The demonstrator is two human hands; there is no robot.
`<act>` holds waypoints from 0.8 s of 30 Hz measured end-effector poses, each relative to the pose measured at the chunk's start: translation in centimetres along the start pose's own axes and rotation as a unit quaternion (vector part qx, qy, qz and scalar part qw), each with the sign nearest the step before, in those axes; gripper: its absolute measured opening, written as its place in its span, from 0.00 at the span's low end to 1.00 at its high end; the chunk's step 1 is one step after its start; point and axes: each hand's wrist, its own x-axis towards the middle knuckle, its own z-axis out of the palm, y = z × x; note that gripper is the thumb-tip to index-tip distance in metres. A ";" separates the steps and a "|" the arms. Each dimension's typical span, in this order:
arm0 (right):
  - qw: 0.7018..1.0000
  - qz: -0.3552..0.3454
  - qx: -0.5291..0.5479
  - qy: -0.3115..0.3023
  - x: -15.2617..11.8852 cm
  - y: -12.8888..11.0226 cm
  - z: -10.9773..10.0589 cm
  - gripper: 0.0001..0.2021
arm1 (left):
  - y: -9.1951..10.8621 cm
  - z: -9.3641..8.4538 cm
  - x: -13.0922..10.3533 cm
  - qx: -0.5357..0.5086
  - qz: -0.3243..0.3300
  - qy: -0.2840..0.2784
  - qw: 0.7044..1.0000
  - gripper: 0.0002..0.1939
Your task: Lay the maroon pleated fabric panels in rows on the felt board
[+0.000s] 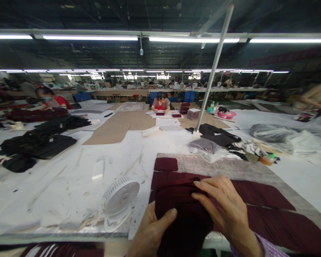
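Note:
A stack of dark maroon fabric pieces (183, 214) is held up over the near table edge. My left hand (156, 226) grips its left side, thumb lying across the front. At the stack's upper right edge, my right hand (224, 207) pinches the cloth between thumb and fingers. Behind and to the right, rows of overlapping maroon fabric panels (264, 192) lie on a grey patterned sheet (211, 167). One separate maroon piece (166, 164) rests at the sheet's far left corner.
A small white fan (120, 200) stands left of my hands. Black garments (40, 142) lie at far left. A metal pole (215, 67) rises from the table beside dark scraps and plastic bags (205, 148). A person (160, 103) sits across the table near maroon stacks.

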 end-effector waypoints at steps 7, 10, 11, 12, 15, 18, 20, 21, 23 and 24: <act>0.998 0.016 0.058 -0.023 -0.2 -0.4 -0.3 0.09 | -0.1 0.1 -0.1 -0.012 -0.019 0.038 0.999 0.24; 0.980 0.114 0.153 -0.047 -0.7 -0.1 -0.3 0.05 | -0.1 0.3 -0.1 -0.037 -0.023 0.038 0.998 0.22; 0.970 0.157 0.176 -0.056 -0.9 0.0 -0.3 0.03 | -0.1 0.3 -0.1 -0.041 -0.019 0.039 0.998 0.22; 0.959 0.196 0.197 -0.063 -1.0 0.1 -0.2 0.02 | 0.0 0.3 -0.1 -0.043 -0.015 0.044 0.998 0.22; 0.911 0.291 0.275 -0.100 -1.5 0.0 -0.1 0.13 | 0.1 0.4 0.0 -0.055 -0.010 0.072 0.996 0.23; 0.849 0.363 0.349 -0.163 -2.1 -0.6 0.3 0.20 | 0.2 0.6 0.2 -0.072 0.010 0.092 0.993 0.26; 0.822 0.391 0.364 -0.199 -2.6 -1.0 0.7 0.19 | 0.1 0.9 0.3 -0.074 0.032 0.098 0.992 0.26; 0.817 0.397 0.363 -0.210 -2.9 -1.1 0.8 0.17 | 0.0 1.0 0.3 -0.073 0.040 0.102 0.991 0.26; 0.827 0.389 0.346 -0.213 -3.3 -1.2 1.1 0.12 | -0.3 1.1 0.5 -0.070 0.048 0.107 0.991 0.23; 0.843 0.371 0.333 -0.205 -3.4 -1.2 1.2 0.11 | -0.5 1.1 0.5 -0.070 0.045 0.107 0.991 0.21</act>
